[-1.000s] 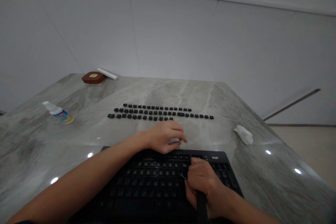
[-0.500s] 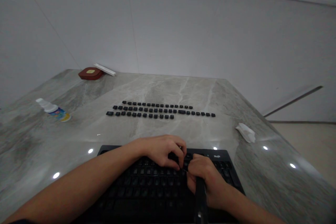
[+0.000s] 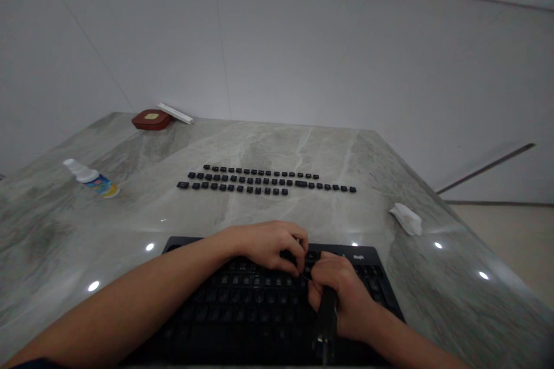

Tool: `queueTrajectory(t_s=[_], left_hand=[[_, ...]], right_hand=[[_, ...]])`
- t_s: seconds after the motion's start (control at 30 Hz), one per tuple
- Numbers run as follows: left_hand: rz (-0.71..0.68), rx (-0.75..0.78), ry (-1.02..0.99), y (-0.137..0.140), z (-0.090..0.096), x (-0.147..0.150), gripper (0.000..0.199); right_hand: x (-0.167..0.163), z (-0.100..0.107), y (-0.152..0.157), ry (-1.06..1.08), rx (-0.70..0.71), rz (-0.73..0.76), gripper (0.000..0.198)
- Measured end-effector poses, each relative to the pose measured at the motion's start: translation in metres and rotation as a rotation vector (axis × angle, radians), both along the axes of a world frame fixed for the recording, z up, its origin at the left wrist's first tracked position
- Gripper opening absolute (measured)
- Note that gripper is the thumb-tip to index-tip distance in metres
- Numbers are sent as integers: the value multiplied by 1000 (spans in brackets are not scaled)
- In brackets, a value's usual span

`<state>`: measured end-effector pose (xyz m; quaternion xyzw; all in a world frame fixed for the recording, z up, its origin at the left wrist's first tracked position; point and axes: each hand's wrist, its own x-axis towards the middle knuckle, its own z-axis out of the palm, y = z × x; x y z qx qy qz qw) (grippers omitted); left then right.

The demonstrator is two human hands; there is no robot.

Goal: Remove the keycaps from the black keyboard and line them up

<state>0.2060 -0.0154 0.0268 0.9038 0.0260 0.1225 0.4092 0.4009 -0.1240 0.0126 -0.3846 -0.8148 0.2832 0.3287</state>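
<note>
A black keyboard (image 3: 242,316) lies in front of me, with the upper rows partly stripped of keycaps. My left hand (image 3: 277,248) bends over its upper right part, fingertips pinched together at the keys. Whatever sits between them is too small or hidden to make out. Close beside it, my right hand (image 3: 335,282) is wrapped round a black-handled tool (image 3: 328,314). A thin metal tip of this tool points toward the left fingertips, low over the keys. Beyond the keyboard, several removed keycaps (image 3: 258,181) are laid out in three rows.
A spray bottle (image 3: 97,181) lies on its side at the left of the marble table (image 3: 346,213). Crumpled white tissue (image 3: 407,219) is at the right. Near the wall sit a reddish-brown case (image 3: 151,121) and a white strip (image 3: 175,113).
The tool's handle has tilted, its near end swinging slightly left and down. Both hands stay at nearly the same place on the keyboard. The view has shifted a little.
</note>
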Motion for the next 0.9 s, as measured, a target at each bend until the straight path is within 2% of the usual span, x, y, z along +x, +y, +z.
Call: queueTrajectory(t_s=[0.37,0.6,0.9], left_hand=[[0,-12,0,1,-1,1,4],[18,-46,1,1,-3,1,4],[23,-45,-8,0,-2,2,4]], right_hand=[[-2,3,-2,-58,15,-73,9],[-3,3,-2,25,138,50,8],[-2,1,0,68,105,104,12]])
